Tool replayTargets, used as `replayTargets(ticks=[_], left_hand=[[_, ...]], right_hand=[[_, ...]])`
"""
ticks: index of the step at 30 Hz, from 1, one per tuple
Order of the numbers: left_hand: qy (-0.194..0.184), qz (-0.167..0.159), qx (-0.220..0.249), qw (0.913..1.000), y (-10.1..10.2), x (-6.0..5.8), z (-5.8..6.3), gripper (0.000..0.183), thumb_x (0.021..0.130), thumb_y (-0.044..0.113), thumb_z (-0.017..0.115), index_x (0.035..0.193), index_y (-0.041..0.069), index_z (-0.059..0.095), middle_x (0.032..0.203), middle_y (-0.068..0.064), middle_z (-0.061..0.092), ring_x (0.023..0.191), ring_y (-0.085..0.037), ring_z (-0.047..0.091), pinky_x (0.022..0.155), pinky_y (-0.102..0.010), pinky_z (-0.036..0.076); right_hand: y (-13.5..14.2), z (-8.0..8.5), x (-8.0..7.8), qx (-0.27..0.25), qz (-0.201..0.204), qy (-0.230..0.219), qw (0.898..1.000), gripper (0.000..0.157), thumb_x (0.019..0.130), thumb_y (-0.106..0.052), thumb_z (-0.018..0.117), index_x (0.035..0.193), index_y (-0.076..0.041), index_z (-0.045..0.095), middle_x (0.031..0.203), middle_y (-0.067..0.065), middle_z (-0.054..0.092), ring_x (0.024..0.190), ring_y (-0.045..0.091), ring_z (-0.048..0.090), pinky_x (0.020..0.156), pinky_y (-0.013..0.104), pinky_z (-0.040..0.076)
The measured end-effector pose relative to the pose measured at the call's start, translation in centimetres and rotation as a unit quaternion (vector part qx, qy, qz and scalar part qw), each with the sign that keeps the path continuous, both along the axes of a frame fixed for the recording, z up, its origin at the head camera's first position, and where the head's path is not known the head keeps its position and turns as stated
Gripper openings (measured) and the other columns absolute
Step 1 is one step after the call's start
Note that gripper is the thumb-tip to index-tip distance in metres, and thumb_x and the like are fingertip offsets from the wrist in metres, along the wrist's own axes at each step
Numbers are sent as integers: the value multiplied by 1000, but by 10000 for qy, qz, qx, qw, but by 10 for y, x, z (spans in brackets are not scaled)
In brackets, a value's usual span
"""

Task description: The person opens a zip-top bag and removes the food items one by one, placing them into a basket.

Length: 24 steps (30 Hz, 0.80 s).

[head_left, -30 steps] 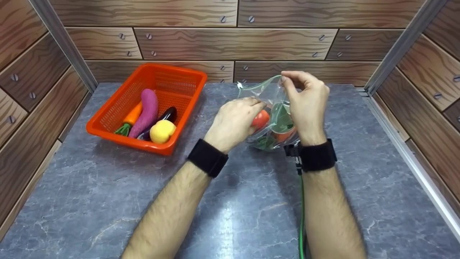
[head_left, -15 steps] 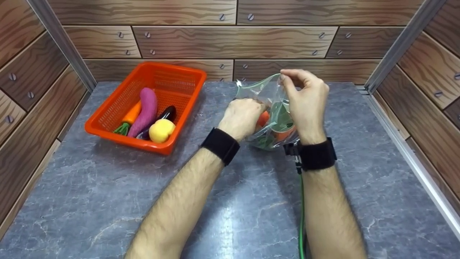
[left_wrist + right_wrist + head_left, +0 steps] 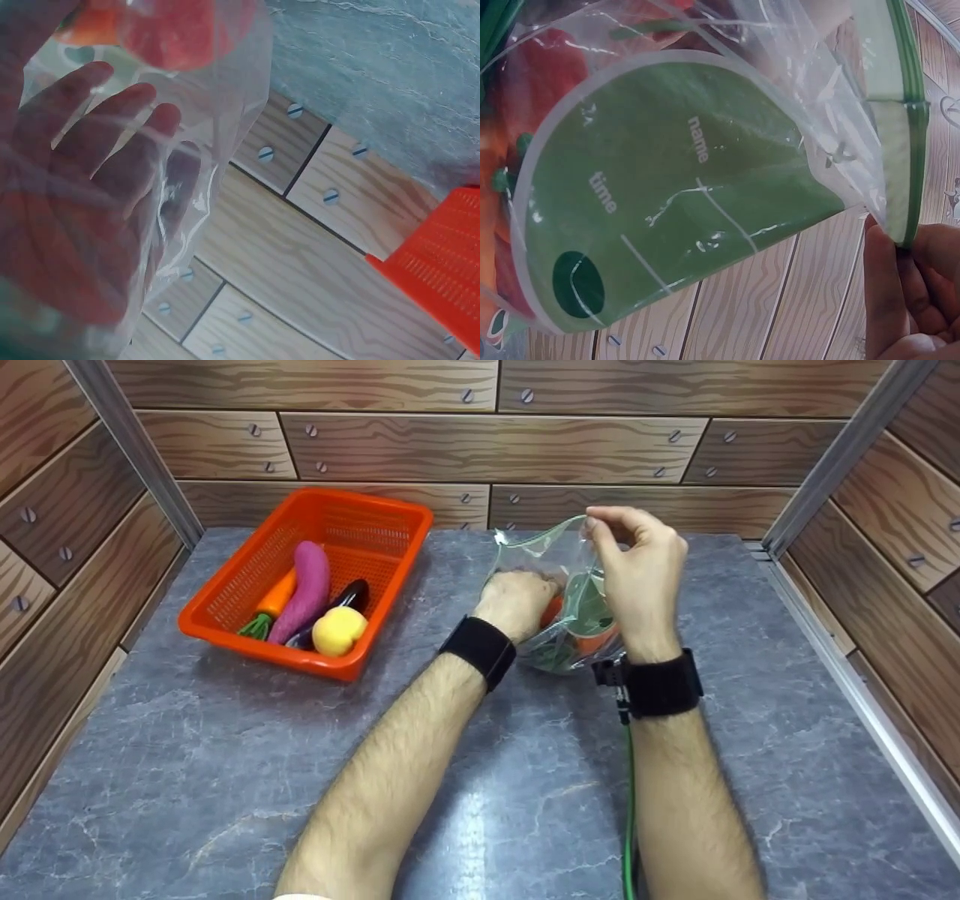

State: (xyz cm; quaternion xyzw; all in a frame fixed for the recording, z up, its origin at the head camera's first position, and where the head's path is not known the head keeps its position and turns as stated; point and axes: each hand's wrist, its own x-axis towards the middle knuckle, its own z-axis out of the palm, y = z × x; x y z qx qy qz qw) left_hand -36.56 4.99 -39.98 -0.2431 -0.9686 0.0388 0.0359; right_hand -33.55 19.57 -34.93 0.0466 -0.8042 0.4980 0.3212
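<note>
A clear zip-lock bag (image 3: 586,601) with a green label stands on the table. My left hand (image 3: 514,601) reaches into its mouth, its fingers hidden in the head view. Through the plastic in the left wrist view, the fingers (image 3: 124,124) are spread and loosely bent, apart from a round red tomato-like thing (image 3: 169,37) beyond the fingertips. Pinched between my right hand's (image 3: 642,566) thumb and fingers is the bag's green-edged rim (image 3: 909,165), held up. Orange and red produce (image 3: 540,75) shows inside, partly covered by the label.
An orange plastic basket (image 3: 390,652) stands at the left. In it lie a carrot (image 3: 276,596), a long purple vegetable (image 3: 309,585), a dark eggplant (image 3: 354,596) and a yellow fruit (image 3: 339,631). A green cable (image 3: 630,802) runs along my right forearm. Wood-patterned walls enclose the table.
My left hand has moved right and deeper into the bag, taking the red tomato-like thing in with it. My right hand keeps its pinch on the rim, almost still.
</note>
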Motion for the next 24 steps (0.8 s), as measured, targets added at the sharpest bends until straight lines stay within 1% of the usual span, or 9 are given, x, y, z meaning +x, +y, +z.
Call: replayTargets(ticks=[4, 8, 11, 14, 16, 20, 24], left_hand=[[-323, 59, -76, 9994, 5, -5, -3, 30, 112, 14, 71, 141, 18, 80, 140, -10, 85, 126, -34, 84, 98, -53, 74], [-558, 159, -68, 9983, 9, -12, -8, 29, 114, 12, 68, 140, 14, 81, 142, -13, 84, 126, -35, 84, 100, -53, 73], [-569, 203, 69, 9981, 10, -14, -12, 28, 114, 10, 67, 139, 13, 81, 144, -13, 84, 129, -36, 83, 104, -52, 72], [-575, 189, 290, 9977, 10, -12, -15, 30, 114, 8, 68, 141, 14, 79, 146, -11, 83, 132, -37, 82, 110, -50, 70], [-516, 163, 475, 9974, 10, -10, -17, 29, 114, 8, 65, 140, 14, 79, 144, -11, 84, 131, -38, 83, 110, -50, 71], [-341, 181, 778, 9962, 11, -8, -18, 29, 116, 8, 59, 134, 12, 81, 135, -14, 87, 123, -40, 86, 99, -52, 74], [-346, 234, 771, 9961, 12, -8, -19, 27, 116, 8, 59, 132, 11, 80, 133, -15, 87, 121, -41, 87, 95, -53, 75]], right_hand=[[0, 0, 0, 7, -12, -18, 10000, 14, 110, -11, 83, 120, -9, 93, 106, 10, 91, 84, -4, 75, 75, 15, 59], [0, 0, 0, 16, -31, -37, 10000, 14, 110, -11, 82, 120, -9, 92, 108, 10, 91, 84, -4, 75, 75, 15, 59], [0, 0, 0, 49, -55, -45, 10000, 14, 110, -11, 82, 120, -9, 92, 109, 10, 92, 85, -5, 74, 76, 15, 58], [0, 0, 0, 66, -51, -32, 10000, 14, 110, -11, 82, 120, -8, 92, 110, 10, 92, 85, -6, 74, 76, 15, 58], [1, 0, -1, 74, -38, -1, 10000, 14, 111, -11, 82, 120, -8, 92, 109, 10, 92, 86, -7, 74, 77, 15, 58], [1, -1, -1, 73, -14, 70, 9999, 15, 111, -10, 81, 120, -7, 92, 108, 11, 91, 85, -8, 74, 77, 15, 58], [1, -1, -1, 95, -30, 86, 9999, 14, 111, -10, 82, 120, -7, 92, 108, 11, 91, 85, -10, 74, 77, 14, 57]])
